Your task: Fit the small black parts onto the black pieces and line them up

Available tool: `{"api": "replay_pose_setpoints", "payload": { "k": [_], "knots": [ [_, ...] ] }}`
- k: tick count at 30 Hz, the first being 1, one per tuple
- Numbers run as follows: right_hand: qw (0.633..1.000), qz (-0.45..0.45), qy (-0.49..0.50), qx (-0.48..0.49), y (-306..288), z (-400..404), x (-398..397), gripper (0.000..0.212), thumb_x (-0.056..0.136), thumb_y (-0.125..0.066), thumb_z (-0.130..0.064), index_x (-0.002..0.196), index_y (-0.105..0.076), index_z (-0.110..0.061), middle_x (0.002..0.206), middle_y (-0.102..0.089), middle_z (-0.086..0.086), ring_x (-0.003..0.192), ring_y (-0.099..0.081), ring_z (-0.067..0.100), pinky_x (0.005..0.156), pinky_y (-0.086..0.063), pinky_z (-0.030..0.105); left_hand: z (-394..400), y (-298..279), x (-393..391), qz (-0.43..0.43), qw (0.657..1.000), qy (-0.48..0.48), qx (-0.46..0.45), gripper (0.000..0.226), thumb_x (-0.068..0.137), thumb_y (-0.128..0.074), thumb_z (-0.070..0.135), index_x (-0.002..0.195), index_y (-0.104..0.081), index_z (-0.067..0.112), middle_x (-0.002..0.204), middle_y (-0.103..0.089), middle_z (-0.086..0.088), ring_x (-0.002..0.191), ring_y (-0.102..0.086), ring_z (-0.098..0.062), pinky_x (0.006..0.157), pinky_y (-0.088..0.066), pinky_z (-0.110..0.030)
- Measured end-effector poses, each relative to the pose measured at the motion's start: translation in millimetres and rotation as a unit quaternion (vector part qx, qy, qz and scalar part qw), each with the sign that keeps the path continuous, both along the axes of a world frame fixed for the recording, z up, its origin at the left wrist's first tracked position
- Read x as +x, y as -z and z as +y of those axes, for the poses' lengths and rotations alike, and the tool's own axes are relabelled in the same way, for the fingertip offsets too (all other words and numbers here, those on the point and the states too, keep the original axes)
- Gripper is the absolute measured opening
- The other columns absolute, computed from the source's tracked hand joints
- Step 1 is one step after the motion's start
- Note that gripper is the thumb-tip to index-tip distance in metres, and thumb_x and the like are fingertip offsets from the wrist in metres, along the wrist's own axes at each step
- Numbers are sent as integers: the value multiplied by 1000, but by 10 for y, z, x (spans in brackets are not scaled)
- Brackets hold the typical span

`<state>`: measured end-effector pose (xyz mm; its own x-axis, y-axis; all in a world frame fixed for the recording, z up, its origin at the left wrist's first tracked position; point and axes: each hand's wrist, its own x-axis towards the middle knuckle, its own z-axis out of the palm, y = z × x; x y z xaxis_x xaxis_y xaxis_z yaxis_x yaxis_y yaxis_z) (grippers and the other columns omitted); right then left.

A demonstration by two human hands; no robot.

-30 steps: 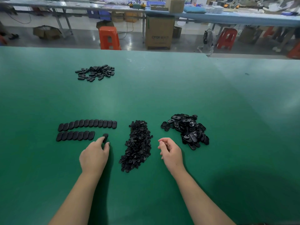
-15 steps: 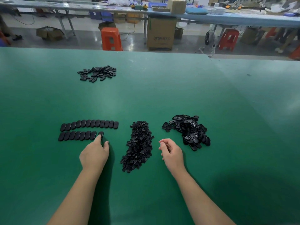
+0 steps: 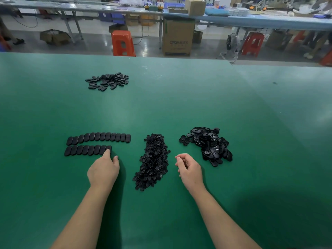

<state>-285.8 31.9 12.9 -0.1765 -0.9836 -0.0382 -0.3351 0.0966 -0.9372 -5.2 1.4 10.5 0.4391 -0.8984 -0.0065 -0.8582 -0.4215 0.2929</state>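
Two hands, cardboard box [image 3: 178, 37] lettering blurred

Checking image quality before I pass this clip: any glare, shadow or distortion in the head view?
Head view: soft pale glare on the green table; a broad dark shadow at lower right; wide-angle bending of the table's far edge; the rows of black pieces and both heaps sharp, the background benches slightly soft.

Head-worn camera looks forward and down over the green table [image 3: 179, 108], close.
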Motion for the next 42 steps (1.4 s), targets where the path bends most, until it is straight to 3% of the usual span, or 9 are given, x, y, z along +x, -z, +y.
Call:
{"api": "replay_pose_setpoints", "payload": {
  "k": [4,9,12,15,21,26,31,36,42],
  "knots": [
    [1000,3,0,0,3,-4,4,16,101,-56,-25,90,-66,-30,80,-70,3,63,-57,10,62,-53,41,-1,-26,5,6,1000,-2,0,48,102,-42,36,147,-43,19,63,-46,5,68,-52,-24,49,-32,-28],
    [1000,7,1,0,5,-2,8,16,101,-56,-25,89,-66,-31,79,-70,3,62,-56,9,60,-53,42,49,-31,-4,22,999,13,-45,45,101,-46,30,145,-46,24,60,-58,4,58,-55,-19,48,-35,-26],
    [1000,9,0,0,8,0,8,17,101,-56,-26,89,-66,-31,79,-70,4,60,-55,9,59,-52,43,40,-25,-70,48,994,62,-72,33,101,-50,29,131,-63,26,77,-68,7,61,-57,-13,49,-36,-24],
    [1000,10,0,0,7,-1,10,16,101,-56,-25,89,-66,-30,79,-70,4,61,-54,9,59,-51,40,8,-25,-198,79,984,130,-92,24,100,-55,30,116,-72,25,93,-69,7,73,-58,-10,58,-44,-25],
    [1000,12,2,0,3,-3,6,17,101,-56,-24,88,-66,-31,79,-70,5,60,-54,8,61,-53,42,-67,4,-413,108,980,140,-95,21,95,-63,43,102,-74,27,84,-58,12,78,-55,-12,89,-47,-38],
    [1000,18,0,-2,21,-17,7,17,101,-56,-23,89,-66,-31,78,-71,3,59,-54,7,64,-54,42,-73,30,-459,93,980,146,-97,23,91,-65,51,103,-72,33,84,-55,12,79,-54,-12,84,-34,-34],
    [1000,30,-4,1,32,-17,7,18,101,-57,-22,90,-66,-33,78,-71,0,58,-54,6,62,-55,37,-58,79,-393,127,972,157,-119,15,91,-69,42,101,-76,33,85,-58,13,75,-55,-7,86,-36,-35],
    [999,32,-10,8,50,-16,7,18,101,-57,-21,91,-65,-33,77,-70,1,54,-48,2,51,-42,24,-33,119,-384,133,967,162,-142,9,92,-69,35,93,-77,32,83,-58,15,73,-53,-3,85,-38,-35],
    [998,24,-38,47,-36,-52,-20,14,101,-57,-22,96,-64,-33,89,-69,-2,77,-62,12,65,-58,30,-48,151,-375,143,968,146,-144,9,93,-68,32,84,-70,29,82,-58,16,74,-53,-1,88,-40,-35]
  ]
}}
